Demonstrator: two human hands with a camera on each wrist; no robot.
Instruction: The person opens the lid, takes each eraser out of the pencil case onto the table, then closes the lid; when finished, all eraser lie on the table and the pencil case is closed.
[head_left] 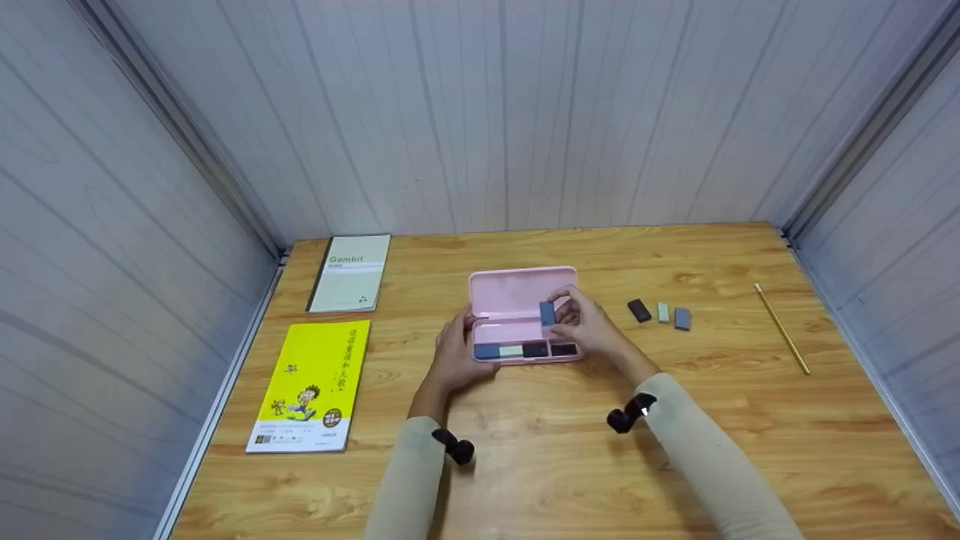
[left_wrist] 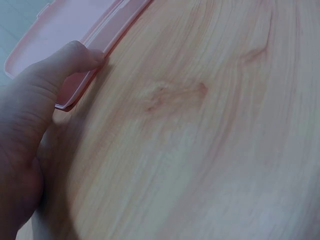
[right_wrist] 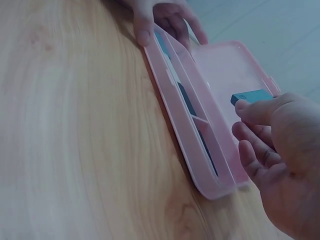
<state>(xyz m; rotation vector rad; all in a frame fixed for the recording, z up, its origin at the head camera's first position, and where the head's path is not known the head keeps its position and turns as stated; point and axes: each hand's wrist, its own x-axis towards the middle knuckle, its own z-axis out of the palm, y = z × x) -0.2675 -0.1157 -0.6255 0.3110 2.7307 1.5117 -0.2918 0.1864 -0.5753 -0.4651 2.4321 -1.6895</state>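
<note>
R hand (head_left: 589,324) pinches a small blue block (head_left: 547,313) btwn thumb and forefinger, the other fingers loosely curled under; the block hangs above the open pink case (head_left: 525,289), over the hinge line btwn lid and tray. L hand (head_left: 457,354) holds the case's left end, thumb on the near rim and fingers curled over the far side, per the right wrist view. The front row of the tray already holds four blocks (head_left: 525,349) side by side, w/ the back row looking bare. Risks, as I judge them: the pinch sits only on one end of the block, so a light grip could let it twist and drop onto the lid rather than into the tray. If it comes down crooked it may land on the divider (right_wrist: 200,120) and sit tilted. The case is light plastic; if the L hand slackens, a push from the R could slide it on the wooden table (head_left: 525,465) or tip the lid shut. Three more blocks (head_left: 661,313) lie well apart to the right, near a pencil (head_left: 782,328); a sleeve sweeping back could scatter them.
</note>
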